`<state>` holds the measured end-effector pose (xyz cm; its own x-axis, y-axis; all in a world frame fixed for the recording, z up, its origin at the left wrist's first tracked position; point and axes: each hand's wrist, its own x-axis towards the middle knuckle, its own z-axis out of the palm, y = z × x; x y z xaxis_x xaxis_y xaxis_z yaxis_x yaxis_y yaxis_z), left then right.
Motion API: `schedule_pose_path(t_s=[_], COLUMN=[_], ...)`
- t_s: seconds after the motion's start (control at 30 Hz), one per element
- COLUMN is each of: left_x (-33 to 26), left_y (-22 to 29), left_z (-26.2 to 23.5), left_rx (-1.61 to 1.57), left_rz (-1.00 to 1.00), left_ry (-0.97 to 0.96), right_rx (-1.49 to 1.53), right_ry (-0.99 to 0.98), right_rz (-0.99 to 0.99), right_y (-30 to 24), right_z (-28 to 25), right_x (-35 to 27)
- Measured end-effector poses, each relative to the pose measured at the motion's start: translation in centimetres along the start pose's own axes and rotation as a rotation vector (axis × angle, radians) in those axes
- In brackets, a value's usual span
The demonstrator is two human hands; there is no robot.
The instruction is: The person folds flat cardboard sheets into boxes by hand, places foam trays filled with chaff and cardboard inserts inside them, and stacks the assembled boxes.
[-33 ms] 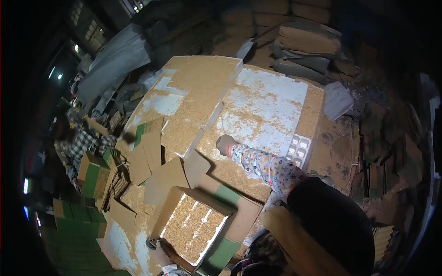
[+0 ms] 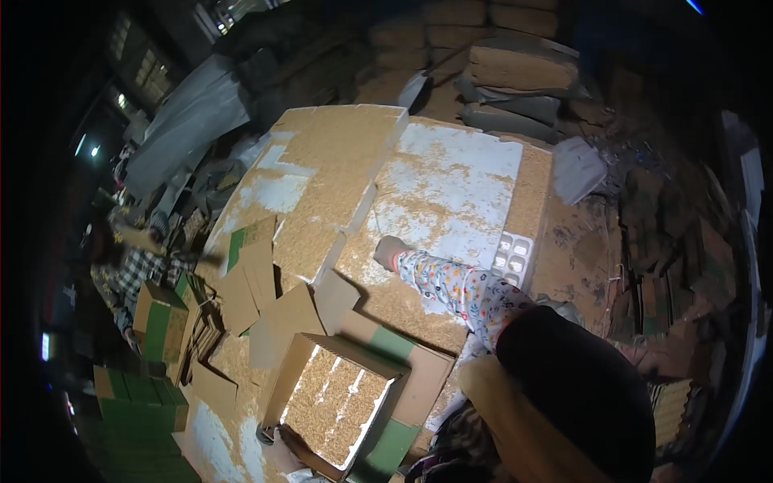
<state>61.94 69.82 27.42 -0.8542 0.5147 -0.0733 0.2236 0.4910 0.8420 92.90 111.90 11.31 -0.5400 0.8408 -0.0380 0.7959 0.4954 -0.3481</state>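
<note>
A cardboard carton (image 2: pixel 290 378) stands tilted at the near edge, filled with a white-ribbed tray covered in tan grains (image 2: pixel 334 410). My left hand (image 2: pixel 286 451) is closed on its lower left corner; a small dark thing shows by the fingertips. My right hand (image 2: pixel 389 252), below a flowered sleeve, reaches to the middle of the work surface. It looks rounded and closed against the grain layer, its fingers mostly hidden. White trays (image 2: pixel 451 173) dusted with grains lie just beyond it. To its left rises a thicker grain-covered stack of trays (image 2: pixel 338 145).
Loose cardboard flaps (image 2: pixel 286 326) lie left of the carton, near folded green-striped boxes (image 2: pixel 161 322). A co-worker in a checked top (image 2: pixel 133 270) is at the far left. White tray cups (image 2: pixel 511 258) show at the right edge. Stacked bales (image 2: pixel 523 68) stand behind.
The whole view has shifted slightly left. My right hand sits slightly further left in the picture, and my left hand stays at the carton's corner.
</note>
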Motion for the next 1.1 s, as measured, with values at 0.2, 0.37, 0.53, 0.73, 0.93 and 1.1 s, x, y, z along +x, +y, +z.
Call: schedule_pose_path(t_s=[0.2,0.37,0.53,0.73,0.93,1.1], left_x=[0.9,-0.6,-0.5,0.3,1.1,0.6], left_y=[-1.4,-3.4,-2.7,-3.0,-2.4,-4.8], left_z=[-0.7,-2.0,0.1,-1.3,1.0,-2.6], left_rx=[0.041,0.057,0.103,0.179,0.134,-0.197], left_rz=[0.088,0.076,0.090,0.058,0.096,0.160], left_ry=[-0.028,-0.018,-0.061,-0.025,-0.082,-0.034], right_rx=[0.561,0.602,0.681,0.730,0.131,-0.298], right_ry=[-0.113,-0.182,-0.093,0.276,0.365,0.326], right_rz=[0.395,0.574,0.492,0.091,-0.364,-0.929], right_y=[-5.8,-14.2,-11.5,-13.0,-15.1,-29.2], right_z=[-2.1,0.3,3.1,-8.0,-15.8,-16.0], right_x=[-4.4,-3.4,-0.5,-1.9,-5.2,-16.8])
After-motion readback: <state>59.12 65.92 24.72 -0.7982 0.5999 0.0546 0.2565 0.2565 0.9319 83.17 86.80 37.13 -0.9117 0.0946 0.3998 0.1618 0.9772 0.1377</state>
